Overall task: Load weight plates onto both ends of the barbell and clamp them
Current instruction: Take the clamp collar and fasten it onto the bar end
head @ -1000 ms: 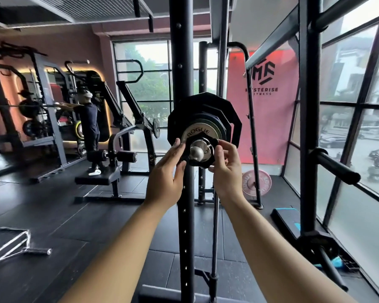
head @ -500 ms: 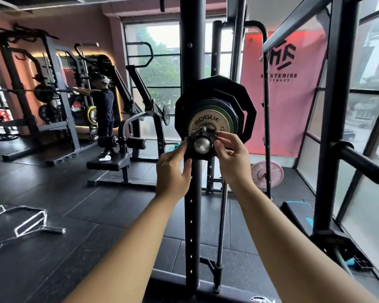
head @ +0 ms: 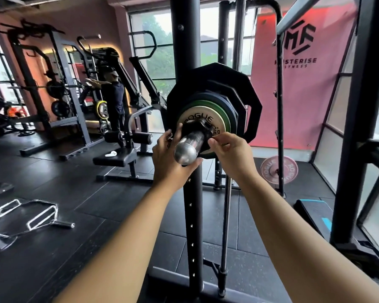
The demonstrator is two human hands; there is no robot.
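The silver chrome barbell sleeve (head: 189,146) points toward the camera, just in front of the black steel rack upright (head: 184,51). Stacked on it, back to front, are a large black twelve-sided weight plate (head: 243,88), a dark blue plate (head: 233,108), a green-rimmed plate (head: 225,121) and a small white round plate (head: 197,118) lettered ROGUE. A black clamp collar (head: 197,127) sits around the sleeve, close against the white plate's face (whether its lever is latched cannot be told).

The left hand (head: 169,158) grasps the collar's left side with curled fingers, its thumb lying under the sleeve's rounded end. The right hand (head: 230,154) pinches the collar's right side between thumb and bent fingers.

A pink round bumper plate (head: 279,170) leans upright near the red wall banner (head: 304,95). A chrome hex bar (head: 37,217) lies on the black rubber floor (head: 85,193) at the left. Far back, a person in dark clothes (head: 115,97) stands at a machine.
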